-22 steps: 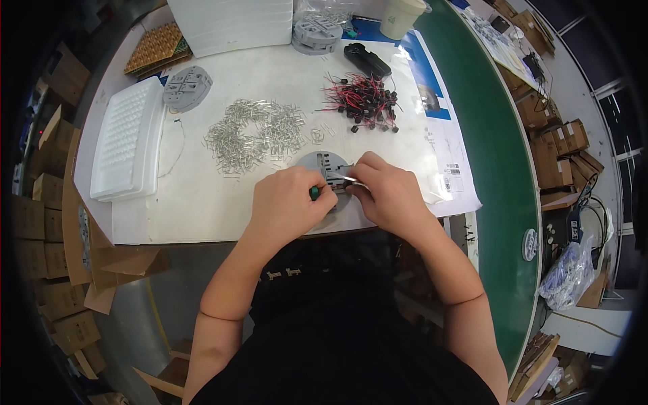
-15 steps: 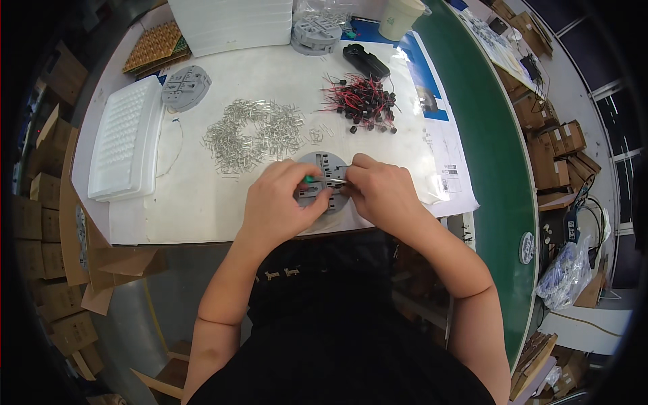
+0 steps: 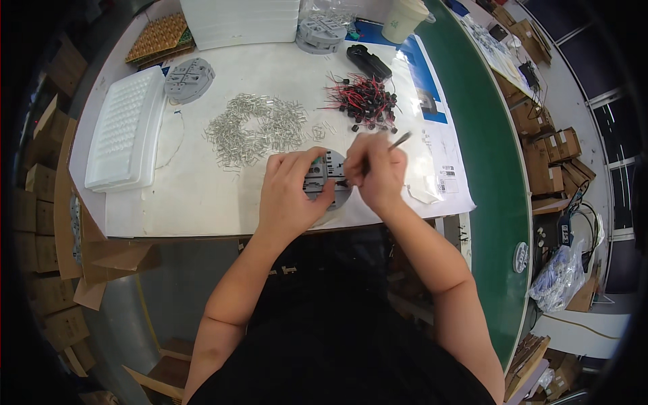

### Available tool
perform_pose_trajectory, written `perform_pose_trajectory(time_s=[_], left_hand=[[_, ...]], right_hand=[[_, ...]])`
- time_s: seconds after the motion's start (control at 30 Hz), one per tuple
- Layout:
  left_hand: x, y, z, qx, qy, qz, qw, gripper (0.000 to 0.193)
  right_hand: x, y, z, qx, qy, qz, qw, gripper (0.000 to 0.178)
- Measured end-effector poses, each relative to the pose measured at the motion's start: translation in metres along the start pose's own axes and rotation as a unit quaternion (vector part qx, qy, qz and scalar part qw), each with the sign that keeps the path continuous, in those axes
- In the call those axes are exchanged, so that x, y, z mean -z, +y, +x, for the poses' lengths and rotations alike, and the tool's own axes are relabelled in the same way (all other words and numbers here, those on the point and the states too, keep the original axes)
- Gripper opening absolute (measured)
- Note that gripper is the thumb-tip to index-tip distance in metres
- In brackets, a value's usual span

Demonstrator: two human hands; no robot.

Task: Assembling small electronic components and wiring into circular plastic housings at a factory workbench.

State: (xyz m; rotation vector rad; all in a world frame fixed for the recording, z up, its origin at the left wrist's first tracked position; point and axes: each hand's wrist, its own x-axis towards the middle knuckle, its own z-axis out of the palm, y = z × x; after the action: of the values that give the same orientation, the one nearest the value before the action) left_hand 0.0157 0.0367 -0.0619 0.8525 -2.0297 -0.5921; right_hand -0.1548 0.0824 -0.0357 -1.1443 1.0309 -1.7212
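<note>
A round grey fixture [image 3: 335, 200] with slots and small dark parts lies near the table's front edge. My left hand [image 3: 289, 192] grips it from the left, fingers over its far side and thumb on its near side. A bit of green shows beside the left fingers. My right hand [image 3: 379, 172], slightly blurred, is closed around a slim metal tool [image 3: 401, 140] that looks like tweezers. One end sticks up past the knuckles. The other points down at the fixture's right part; whether it touches is too small to tell.
Beyond my hands lie a heap of U-shaped metal pins [image 3: 253, 128] and a pile of black components with red wires [image 3: 364, 101]. A white tray [image 3: 128, 128] and another grey fixture [image 3: 190, 81] are at left. A black case [image 3: 368, 62] and lidded cup [image 3: 403, 20] stand at the back.
My right hand has turned and risen, with the slim tool now angled upward instead of lying low across the fixture. My left hand has moved slightly right and opened wider over the fixture.
</note>
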Motion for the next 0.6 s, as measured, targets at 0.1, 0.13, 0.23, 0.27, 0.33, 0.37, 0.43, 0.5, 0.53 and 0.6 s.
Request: perform_pose_trajectory(time_s=[0.1, 0.13, 0.23, 0.27, 0.33, 0.37, 0.43, 0.5, 0.53, 0.6], left_hand=[[-0.002, -0.002, -0.002, -0.008, 0.008, -0.009, 1.0, 0.048], [-0.002, -0.001, -0.002, -0.009, 0.005, -0.003, 1.0, 0.047], [0.0, 0.001, -0.003, -0.01, 0.004, 0.015, 1.0, 0.047], [0.002, 0.0, -0.003, -0.011, 0.001, 0.005, 1.0, 0.046], [0.005, -0.003, -0.003, -0.016, -0.005, -0.016, 1.0, 0.046], [0.005, -0.003, -0.001, -0.015, -0.003, -0.013, 1.0, 0.046], [0.007, -0.001, 0.0, -0.001, -0.011, -0.014, 1.0, 0.045], [0.008, 0.001, -0.002, 0.001, -0.021, -0.019, 1.0, 0.045], [0.01, -0.001, -0.001, -0.006, -0.005, -0.028, 1.0, 0.044], [0.013, -0.005, -0.002, -0.018, 0.026, -0.048, 0.998, 0.042]], right_hand=[[-0.003, 0.02, -0.003, 0.055, -0.022, -0.079, 0.995, 0.05], [-0.004, 0.021, -0.009, 0.056, -0.033, -0.118, 0.991, 0.049], [-0.006, 0.019, -0.013, 0.062, -0.06, -0.192, 0.978, 0.048], [-0.006, 0.014, -0.01, 0.007, -0.043, -0.169, 0.985, 0.047], [-0.007, -0.001, -0.004, -0.102, -0.007, -0.122, 0.987, 0.044], [-0.007, -0.011, 0.01, -0.102, -0.01, -0.12, 0.987, 0.044], [-0.006, -0.027, 0.048, 0.036, 0.031, -0.412, 0.91, 0.029], [0.002, -0.016, 0.063, -0.003, -0.009, -0.504, 0.864, 0.025], [0.007, -0.007, 0.07, -0.04, -0.051, -0.589, 0.806, 0.022], [0.012, 0.004, 0.075, -0.076, -0.09, -0.665, 0.737, 0.019]])
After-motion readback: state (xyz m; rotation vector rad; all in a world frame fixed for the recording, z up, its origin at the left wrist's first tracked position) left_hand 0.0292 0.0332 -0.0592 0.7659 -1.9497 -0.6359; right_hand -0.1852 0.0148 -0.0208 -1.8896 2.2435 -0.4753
